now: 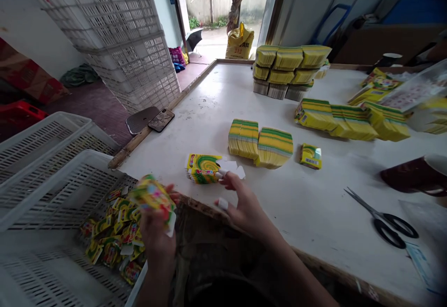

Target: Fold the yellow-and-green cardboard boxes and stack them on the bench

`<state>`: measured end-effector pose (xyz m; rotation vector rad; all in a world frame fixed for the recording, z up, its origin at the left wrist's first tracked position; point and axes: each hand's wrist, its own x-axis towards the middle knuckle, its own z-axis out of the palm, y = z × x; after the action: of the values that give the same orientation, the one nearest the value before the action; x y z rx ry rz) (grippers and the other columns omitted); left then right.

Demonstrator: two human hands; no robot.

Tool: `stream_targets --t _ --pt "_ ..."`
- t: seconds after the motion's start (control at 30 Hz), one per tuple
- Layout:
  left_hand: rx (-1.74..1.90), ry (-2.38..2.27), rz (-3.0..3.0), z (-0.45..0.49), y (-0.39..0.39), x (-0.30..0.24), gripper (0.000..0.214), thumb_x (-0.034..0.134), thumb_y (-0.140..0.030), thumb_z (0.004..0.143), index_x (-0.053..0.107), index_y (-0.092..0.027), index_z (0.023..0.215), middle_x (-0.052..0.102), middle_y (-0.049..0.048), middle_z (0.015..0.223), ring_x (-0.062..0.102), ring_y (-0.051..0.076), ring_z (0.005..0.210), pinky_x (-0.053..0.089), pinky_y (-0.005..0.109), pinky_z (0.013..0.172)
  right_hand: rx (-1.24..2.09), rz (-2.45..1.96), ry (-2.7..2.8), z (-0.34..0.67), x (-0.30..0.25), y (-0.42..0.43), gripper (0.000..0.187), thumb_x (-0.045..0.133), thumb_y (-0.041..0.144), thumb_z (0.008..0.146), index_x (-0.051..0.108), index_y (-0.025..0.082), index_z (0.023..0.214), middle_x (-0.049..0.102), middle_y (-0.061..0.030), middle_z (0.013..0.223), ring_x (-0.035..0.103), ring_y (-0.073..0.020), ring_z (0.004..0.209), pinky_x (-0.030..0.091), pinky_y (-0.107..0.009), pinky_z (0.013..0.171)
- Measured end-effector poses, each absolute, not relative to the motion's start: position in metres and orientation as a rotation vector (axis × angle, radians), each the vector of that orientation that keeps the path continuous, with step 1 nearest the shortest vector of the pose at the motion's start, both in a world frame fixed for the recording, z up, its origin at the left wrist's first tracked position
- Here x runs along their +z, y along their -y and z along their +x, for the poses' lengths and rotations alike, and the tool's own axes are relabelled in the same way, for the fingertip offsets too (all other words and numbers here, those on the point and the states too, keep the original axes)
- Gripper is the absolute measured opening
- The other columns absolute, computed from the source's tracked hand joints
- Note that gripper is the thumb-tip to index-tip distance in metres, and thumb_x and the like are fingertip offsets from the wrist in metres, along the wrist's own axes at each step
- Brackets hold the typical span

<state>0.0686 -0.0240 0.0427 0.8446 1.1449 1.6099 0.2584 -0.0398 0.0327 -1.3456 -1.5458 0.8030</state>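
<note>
My left hand (157, 232) is closed round a yellow and green printed carton (153, 197), blurred by motion, above the edge of a white plastic crate. A white flap sticks out of that carton. My right hand (240, 204) is open, thumb and fingers apart, with white coverings on some fingertips. Its fingers reach the near side of a small pile of flat cartons (202, 167) at the table's front edge; whether they touch it I cannot tell. Inside the crate (75, 172) lie several similar cartons (115, 237) in a loose heap.
On the white table (209, 106) stand carton bundles (258, 141), a single carton (310, 156), a longer row (349, 118) and a tall stack (289, 67). Scissors (380, 218) and a dark mug (415, 174) are right; a phone (161, 119) lies left. Stacked crates (115, 32) rise behind.
</note>
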Motion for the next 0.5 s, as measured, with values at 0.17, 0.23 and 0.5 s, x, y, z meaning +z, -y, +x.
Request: stream_targets --t 0.17,0.23,0.5 --pt "1.518 -1.117 0.118 0.06 0.02 0.032 0.064 0.039 -0.072 0.085 0.059 -0.014 0.101 0.066 0.0147 0.111 0.068 0.019 0.098 0.058 0.03 0.083 0.464 -1.671 1.66 0.258 0.034 -0.007 0.044 0.06 0.011 0.081 0.053 0.014 0.125 0.066 -0.0186 0.115 0.058 -0.0326 0.108 0.047 -0.052 0.094" --pt "1.466 -1.105 0.066 0.059 0.022 0.03 0.055 0.038 -0.064 0.09 0.058 -0.015 0.103 0.065 0.0112 0.108 0.069 0.015 0.087 0.06 0.027 0.073 0.453 -1.686 1.685 0.254 0.029 -0.017 0.041 0.06 0.006 0.078 0.057 0.012 0.119 0.066 -0.0206 0.112 0.057 -0.0352 0.104 0.046 -0.054 0.092" --pt "1.469 -0.981 0.239 0.084 0.032 0.028 0.055 0.055 -0.066 0.081 0.064 -0.015 0.101 0.067 0.0086 0.096 0.068 0.016 0.079 0.056 0.027 0.071 0.492 -1.565 1.525 0.25 0.028 -0.003 0.05 0.061 0.007 0.075 0.041 0.016 0.119 0.057 -0.0055 0.091 0.057 -0.0228 0.081 0.05 -0.039 0.077"
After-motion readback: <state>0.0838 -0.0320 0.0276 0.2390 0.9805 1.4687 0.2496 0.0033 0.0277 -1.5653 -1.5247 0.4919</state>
